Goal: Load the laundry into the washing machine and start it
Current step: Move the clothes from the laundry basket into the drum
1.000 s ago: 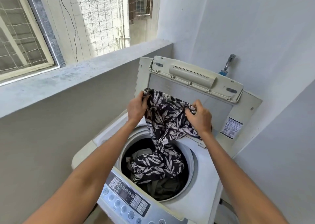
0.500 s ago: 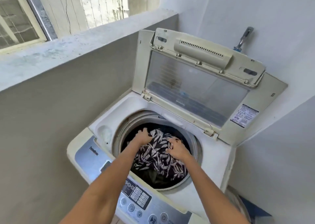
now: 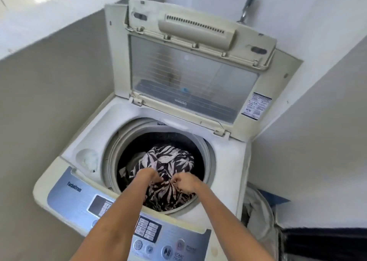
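Observation:
A white top-loading washing machine (image 3: 228,173) stands in front of me with its lid (image 3: 190,77) raised upright. Inside the round drum (image 3: 206,155) lies a dark garment with a pale leaf print (image 3: 168,161), bunched on top of other laundry. My left hand (image 3: 148,176) and my right hand (image 3: 185,182) are both down in the drum mouth near its front edge, close together, fingers pinched on the printed garment. The silver control panel (image 3: 73,197) with its buttons runs along the machine's front, partly hidden under my forearms.
A grey wall with a ledge (image 3: 49,22) stands close on the left. A tap (image 3: 247,6) sticks out of the white wall behind the lid. A laundry bag or basket (image 3: 258,211) sits low on the right, beside a dark object (image 3: 325,243).
The printed garment went from held up above the machine down into the drum. My hands have since moved toward the drum's front edge, and my view tilted lower.

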The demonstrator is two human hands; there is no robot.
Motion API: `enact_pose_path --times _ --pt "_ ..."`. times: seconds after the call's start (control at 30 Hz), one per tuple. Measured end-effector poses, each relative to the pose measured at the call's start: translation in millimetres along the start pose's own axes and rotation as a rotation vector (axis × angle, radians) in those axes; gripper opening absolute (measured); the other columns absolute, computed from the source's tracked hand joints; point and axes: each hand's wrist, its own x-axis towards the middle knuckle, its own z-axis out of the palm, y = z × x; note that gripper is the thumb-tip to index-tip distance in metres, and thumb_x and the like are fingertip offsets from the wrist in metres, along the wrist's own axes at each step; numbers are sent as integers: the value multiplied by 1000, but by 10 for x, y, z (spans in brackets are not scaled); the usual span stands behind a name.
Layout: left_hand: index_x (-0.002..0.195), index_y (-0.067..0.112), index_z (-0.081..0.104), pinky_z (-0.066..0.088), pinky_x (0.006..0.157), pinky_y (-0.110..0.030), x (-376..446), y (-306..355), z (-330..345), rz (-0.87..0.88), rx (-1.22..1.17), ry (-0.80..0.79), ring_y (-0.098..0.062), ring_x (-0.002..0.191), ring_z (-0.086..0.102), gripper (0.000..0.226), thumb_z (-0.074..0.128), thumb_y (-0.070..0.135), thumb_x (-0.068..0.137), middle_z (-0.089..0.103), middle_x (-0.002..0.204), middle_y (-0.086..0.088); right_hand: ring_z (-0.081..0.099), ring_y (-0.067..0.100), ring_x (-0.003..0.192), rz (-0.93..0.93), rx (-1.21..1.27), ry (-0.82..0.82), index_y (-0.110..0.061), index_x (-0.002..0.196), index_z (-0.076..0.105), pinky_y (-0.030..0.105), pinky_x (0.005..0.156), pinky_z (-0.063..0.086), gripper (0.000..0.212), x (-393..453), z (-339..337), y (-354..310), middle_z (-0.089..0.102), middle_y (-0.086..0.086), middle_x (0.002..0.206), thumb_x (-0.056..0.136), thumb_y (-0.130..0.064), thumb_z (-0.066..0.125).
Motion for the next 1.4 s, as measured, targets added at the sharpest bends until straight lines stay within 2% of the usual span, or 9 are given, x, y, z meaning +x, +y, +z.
enact_pose_path --times 0.07,0.17,0.27,0.5,0.8,0.97,1.1,1.2,1.4 --pt "133 17 52 38 105 -46 -138 49 -141 -24 -41 207 -29 128 47 75 36 63 75 49 142 -8 62 20 93 -19 64 215 -29 108 67 28 78 45 35 -150 -137 46 65 2 120 92 -12 41" --pt "119 16 60 44 94 -41 -781 406 -414 63 -131 570 -31 117 56 43 34 39 94 60 127 -11 53 7 65 -66 164 486 -26 109 65 26 67 43 29 -381 -357 120 68 2 113 96 -16 41" --pt "110 13 57 45 89 -39 -1246 915 -572 266 -222 744 -32 111 58 35 32 35 99 63 118 -13 64 17 88 -32 239 722 -27 112 63 29 74 45 29 -707 -539 267 69 -2 111 94 -16 43" --pt "110 18 59 46 86 -35 -1851 2265 -351 669 -260 738 -27 107 60 24 39 25 97 68 111 -6 63 29 99 135 477 1055 -22 112 64 29 71 42 27 -1441 -708 1002 70 5 107 93 -13 47" --pt "115 11 57 42 86 -37 -1458 3531 796 757 31 559 -33 108 59 28 37 20 97 65 116 -16 63 22 94 342 759 990 -22 103 64 31 75 47 24 -1934 -133 2402 69 4 101 92 -8 48" --pt "108 16 58 42 81 -34 -725 3810 1515 640 -81 459 -28 103 60 26 36 24 97 67 112 -9 64 19 88 424 839 870 -28 89 61 30 76 50 26 -1558 338 3086 68 0 89 90 -5 48" --pt "103 21 62 42 75 -28 200 3898 2056 463 -288 412 -18 99 61 24 38 23 97 67 107 1 61 16 93 476 885 786 -20 101 65 21 74 41 25 -835 888 3739 68 1 98 92 -4 47" --pt "101 17 63 48 78 -31 966 3892 2409 340 -392 403 -21 97 62 23 41 21 95 67 104 -3 60 19 100 505 905 762 -14 111 64 18 78 39 28 -212 1292 4217 67 5 110 93 -4 47" --pt "120 17 57 45 79 -29 2132 3674 2961 166 -484 369 -25 104 59 28 43 15 95 63 116 -7 44 29 127 624 767 610 -16 138 46 33 99 43 53 1054 2091 5001 49 12 137 89 -25 63"
